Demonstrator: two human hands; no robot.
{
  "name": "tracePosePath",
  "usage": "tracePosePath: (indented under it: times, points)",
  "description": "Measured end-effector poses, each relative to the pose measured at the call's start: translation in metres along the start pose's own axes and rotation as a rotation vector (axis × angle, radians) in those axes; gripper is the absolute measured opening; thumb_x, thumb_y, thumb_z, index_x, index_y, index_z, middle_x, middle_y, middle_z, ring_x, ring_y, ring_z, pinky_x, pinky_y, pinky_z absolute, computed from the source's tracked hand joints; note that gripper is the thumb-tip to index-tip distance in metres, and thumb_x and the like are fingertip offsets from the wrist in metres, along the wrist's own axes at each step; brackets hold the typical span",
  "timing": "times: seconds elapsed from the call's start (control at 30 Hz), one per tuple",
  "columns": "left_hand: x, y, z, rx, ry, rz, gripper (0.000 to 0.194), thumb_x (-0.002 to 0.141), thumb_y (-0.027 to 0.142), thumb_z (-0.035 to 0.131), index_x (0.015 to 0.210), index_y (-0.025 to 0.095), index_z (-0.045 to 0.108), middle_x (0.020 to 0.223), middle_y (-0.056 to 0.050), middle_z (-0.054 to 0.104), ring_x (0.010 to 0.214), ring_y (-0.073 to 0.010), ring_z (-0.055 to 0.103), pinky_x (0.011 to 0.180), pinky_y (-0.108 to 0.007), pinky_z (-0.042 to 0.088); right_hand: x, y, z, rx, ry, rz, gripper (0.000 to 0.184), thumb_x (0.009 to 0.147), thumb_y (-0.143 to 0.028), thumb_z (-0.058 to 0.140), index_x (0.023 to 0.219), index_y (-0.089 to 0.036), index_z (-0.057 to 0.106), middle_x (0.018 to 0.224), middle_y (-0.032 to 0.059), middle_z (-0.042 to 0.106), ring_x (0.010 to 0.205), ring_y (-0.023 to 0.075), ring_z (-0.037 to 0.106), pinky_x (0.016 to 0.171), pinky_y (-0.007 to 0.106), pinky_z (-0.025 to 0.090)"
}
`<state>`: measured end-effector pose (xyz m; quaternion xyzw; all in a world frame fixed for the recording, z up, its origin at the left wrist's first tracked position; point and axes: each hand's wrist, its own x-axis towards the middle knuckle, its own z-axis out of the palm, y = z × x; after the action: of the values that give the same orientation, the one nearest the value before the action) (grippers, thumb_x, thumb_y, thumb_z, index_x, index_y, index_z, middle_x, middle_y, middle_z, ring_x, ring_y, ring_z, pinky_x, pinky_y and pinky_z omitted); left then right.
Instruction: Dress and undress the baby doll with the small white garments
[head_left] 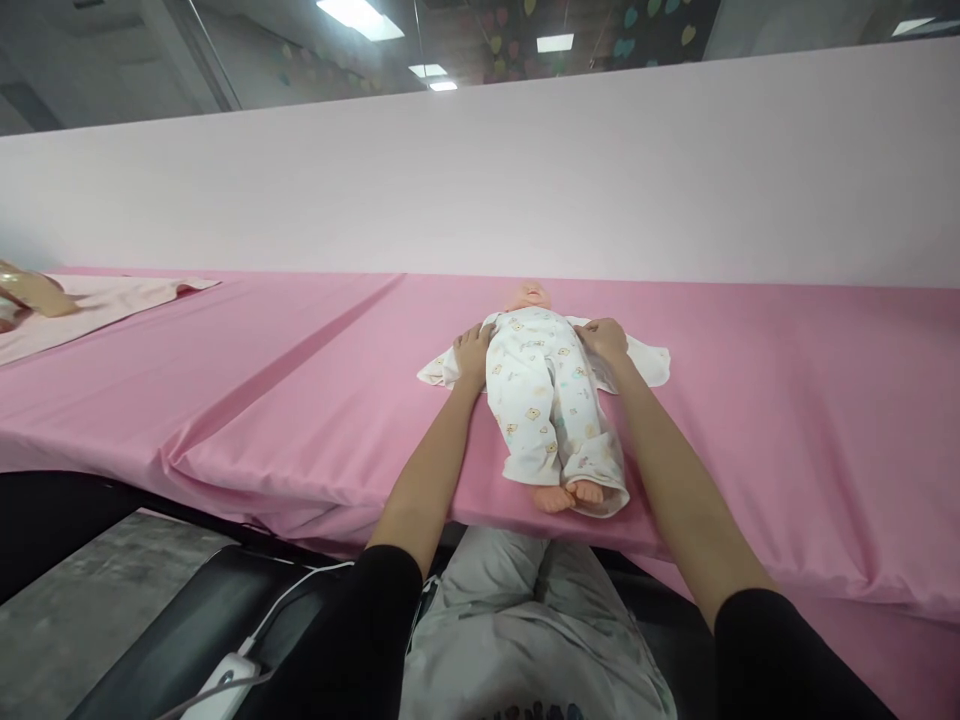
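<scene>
A baby doll (541,400) lies on its back on the pink-covered table (300,380), head away from me, bare feet near the front edge. It wears white printed trousers, and a white garment (649,362) is spread open under its upper body. My left hand (472,355) rests at the doll's left side, fingers curled onto the cloth by the waist. Against the doll's other side, my right hand (602,340) has its fingers closed on the white fabric. What exactly each hand pinches is partly hidden.
A pale pink cloth (97,305) lies at the far left of the table, with another person's hand (34,292) on it. A tall pale partition (525,180) runs behind the table. A white device with a cable (232,672) sits by my left leg.
</scene>
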<state>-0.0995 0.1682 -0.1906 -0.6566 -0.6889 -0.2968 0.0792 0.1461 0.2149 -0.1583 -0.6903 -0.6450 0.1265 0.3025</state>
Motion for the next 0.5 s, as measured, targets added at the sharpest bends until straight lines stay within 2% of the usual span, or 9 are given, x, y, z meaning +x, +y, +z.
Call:
tracePosePath:
  times: [0.07,0.13,0.2,0.27,0.33,0.43,0.5]
  points:
    - [-0.001,0.001,-0.002,-0.039,0.053,-0.060,0.037,0.093,0.033,0.026,0.113,0.026,0.056,0.130,-0.005,0.051,0.119,-0.0204,0.043,0.100,-0.035,0.030,0.003,0.001,-0.010,-0.030,-0.020,-0.006,0.028,0.080,-0.038,0.055,0.100,-0.021,0.065,0.098,0.0076,0.063,0.082,0.0198,0.058,0.072,0.031,0.045]
    - [-0.001,0.003,-0.004,-0.035,0.096,-0.114,0.034,0.092,0.031,0.031,0.110,0.025,0.059,0.127,-0.007,0.051,0.116,-0.0227,0.042,0.098,-0.036,0.031,0.002,0.000,-0.016,-0.132,-0.018,-0.016,0.046,0.074,-0.037,0.063,0.116,-0.021,0.057,0.116,0.0115,0.055,0.095,0.0237,0.056,0.076,0.034,0.045]
    - [-0.001,0.004,-0.006,0.004,0.091,-0.112,0.032,0.089,0.030,0.039,0.113,0.025,0.058,0.124,-0.010,0.051,0.113,-0.0259,0.043,0.095,-0.039,0.033,0.000,-0.003,-0.019,-0.259,-0.049,-0.028,0.061,0.068,-0.036,0.070,0.124,-0.021,0.051,0.125,0.0156,0.047,0.107,0.0297,0.050,0.081,0.039,0.044]
    - [-0.001,0.004,-0.008,0.018,0.066,-0.086,0.033,0.087,0.025,0.039,0.116,0.023,0.056,0.120,-0.011,0.053,0.108,-0.0265,0.045,0.092,-0.038,0.035,-0.002,-0.005,-0.017,-0.340,-0.078,-0.047,0.059,0.068,-0.028,0.069,0.123,-0.019,0.052,0.123,0.0172,0.047,0.111,0.0325,0.046,0.083,0.042,0.043]
    - [-0.001,0.003,-0.010,-0.039,0.069,-0.082,0.036,0.087,0.019,0.033,0.117,0.020,0.054,0.114,-0.011,0.055,0.104,-0.0238,0.048,0.089,-0.035,0.038,-0.003,-0.004,-0.015,-0.337,-0.081,-0.067,0.051,0.070,-0.017,0.062,0.120,-0.017,0.054,0.116,0.0156,0.052,0.107,0.0301,0.049,0.082,0.039,0.044]
    - [-0.003,0.000,-0.011,-0.184,0.152,-0.126,0.041,0.088,0.013,0.024,0.121,0.018,0.048,0.113,-0.009,0.056,0.104,-0.0188,0.050,0.087,-0.029,0.040,0.000,-0.001,-0.014,-0.212,-0.071,-0.062,0.045,0.068,-0.005,0.053,0.112,-0.017,0.059,0.105,0.0105,0.060,0.094,0.0240,0.056,0.077,0.032,0.045]
    - [-0.005,-0.001,-0.011,-0.214,0.200,-0.111,0.041,0.089,0.014,0.022,0.121,0.018,0.047,0.117,-0.009,0.054,0.108,-0.0175,0.049,0.089,-0.028,0.040,0.002,0.001,-0.016,-0.130,-0.012,-0.023,0.042,0.068,-0.004,0.051,0.106,-0.018,0.062,0.102,0.0088,0.061,0.091,0.0229,0.056,0.075,0.031,0.045]
